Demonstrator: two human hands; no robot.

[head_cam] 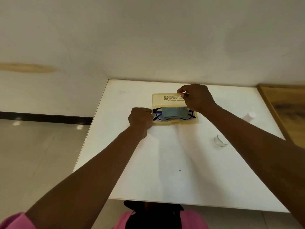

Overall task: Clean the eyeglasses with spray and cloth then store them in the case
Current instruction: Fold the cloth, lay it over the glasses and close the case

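Inside the open pale-yellow plastic case point(175, 121) lie the dark-framed eyeglasses point(158, 115), folded, with a grey-blue folded cleaning cloth point(175, 111) resting across their middle and hiding most of the lenses. That case sits toward the far side of the white rectangular table point(165, 162), its tray flat on the surface and its translucent yellow lid point(165, 100) standing up behind the tray, printed dark lettering showing on it. At the lid's top edge the right hand point(196, 96) pinches the rim between thumb and fingertips, the rest of the fingers curled. Against the left end of the tray the left hand point(140, 119) is closed into a loose fist, touching the case there; whether it grips the case end or only presses on it cannot be told. To the right, partly behind the right forearm, a small white spray bottle point(250, 116) shows on the table, well apart from the case. Nearer the viewer, a small clear plastic cap point(220, 140) lies on the tabletop. Beyond the table are a pale wall and a tiled floor point(33, 154), and pink sleeves point(14, 220) show at the bottom edge.
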